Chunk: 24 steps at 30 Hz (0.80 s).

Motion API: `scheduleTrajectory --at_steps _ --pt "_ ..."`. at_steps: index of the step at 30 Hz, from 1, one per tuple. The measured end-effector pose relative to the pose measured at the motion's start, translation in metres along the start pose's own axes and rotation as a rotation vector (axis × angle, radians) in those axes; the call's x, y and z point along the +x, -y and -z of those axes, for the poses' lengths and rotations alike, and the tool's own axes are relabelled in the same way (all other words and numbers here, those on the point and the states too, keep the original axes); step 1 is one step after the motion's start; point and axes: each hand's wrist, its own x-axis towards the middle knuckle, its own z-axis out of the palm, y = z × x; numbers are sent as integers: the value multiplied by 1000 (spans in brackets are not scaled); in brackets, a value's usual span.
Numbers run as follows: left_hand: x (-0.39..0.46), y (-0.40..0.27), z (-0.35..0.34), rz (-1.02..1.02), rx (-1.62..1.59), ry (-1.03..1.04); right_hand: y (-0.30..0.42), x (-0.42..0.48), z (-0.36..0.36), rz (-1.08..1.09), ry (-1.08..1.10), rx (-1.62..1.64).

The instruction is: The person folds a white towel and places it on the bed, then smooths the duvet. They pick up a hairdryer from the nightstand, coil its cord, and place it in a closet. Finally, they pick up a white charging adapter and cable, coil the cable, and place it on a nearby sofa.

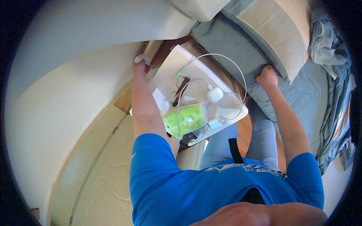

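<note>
My left hand [140, 67] reaches past the far left side of a small white table [167, 66], close to the wall. Its fingers are closed on a crumpled white tissue or wipe [141, 58], pressed near a narrow wooden ledge [154, 50]. To the right, my right hand [267, 77] leans as a fist on the grey-green bed sheet [240, 50], beside the pillow's lower edge; its fingertips are partly hidden. On the tabletop lie a green soft pack of tissues or wipes [185, 118], a white rounded case [215, 94] with a cable plugged in, and a white charger [215, 122].
A looping white cable [237, 63] arcs beyond the table's right edge. Also on the table are a dark brown strip [181, 91] and a folded white cloth or tissue [161, 100]. A striped pillow [271, 28] and rumpled bedding [328, 45] lie on the bed.
</note>
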Motion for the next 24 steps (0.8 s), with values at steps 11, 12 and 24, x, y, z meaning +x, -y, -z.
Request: scheduleTrajectory --at_steps 11,12,24 --pt "-27 -17 27 -51 363 63 0 0 10 87 69 -54" --pt "-41 -29 27 -172 632 -67 -2 3 4 90 45 -46" --pt "-365 20 -2 -939 347 -161 -22 17 -12 265 -35 -9"
